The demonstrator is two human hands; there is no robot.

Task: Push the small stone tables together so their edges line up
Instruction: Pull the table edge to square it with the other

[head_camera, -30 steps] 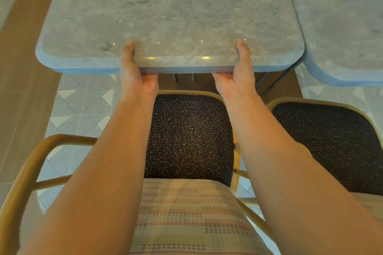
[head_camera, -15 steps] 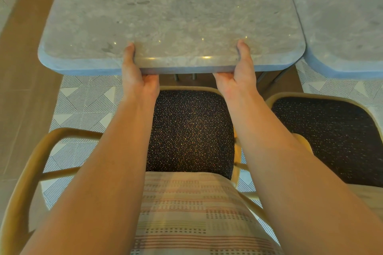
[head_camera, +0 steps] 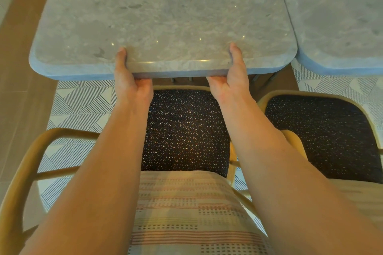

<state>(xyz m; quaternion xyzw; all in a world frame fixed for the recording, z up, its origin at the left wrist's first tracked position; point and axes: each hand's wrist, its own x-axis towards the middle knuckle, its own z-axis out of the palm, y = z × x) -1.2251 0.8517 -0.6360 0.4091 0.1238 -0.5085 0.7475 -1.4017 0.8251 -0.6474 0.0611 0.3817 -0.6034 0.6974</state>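
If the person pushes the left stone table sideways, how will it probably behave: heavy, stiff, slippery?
The left stone table probably feels heavy and rigid: its slab looks thick. Its top looks glossy, so the left hand and right hand, thumbs on top, likely need a firm grip.

Tiled floor (head_camera: 83,105) (brown strip (head_camera: 20,89) at left) carries stone tables (head_camera: 165,16) and chairs (head_camera: 186,130).

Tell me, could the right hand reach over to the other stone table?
Probably yes. The right hand holds the near edge of the left table, and the right table lies just beside it with nothing in between.
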